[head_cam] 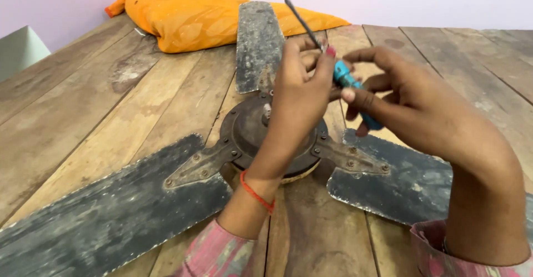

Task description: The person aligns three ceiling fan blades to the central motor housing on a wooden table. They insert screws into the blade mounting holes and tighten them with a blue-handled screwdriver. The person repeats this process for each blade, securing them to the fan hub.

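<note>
Your hands met above the hub of a grimy ceiling fan [266, 135]: the left hand [302, 85] closed around the dark metal shaft of a screwdriver [344, 77], the right hand [408, 107] curled on its blue handle, tip pointing up and away from you. The fan lay flat on a worktop [78, 116] of rough, weathered planks, three dusty, chipped blades bolted to its round rusty motor housing, a soft orange pillow [189, 18] behind. A firm grip on the handle, fingers clear of the tip, would have served you best.
</note>
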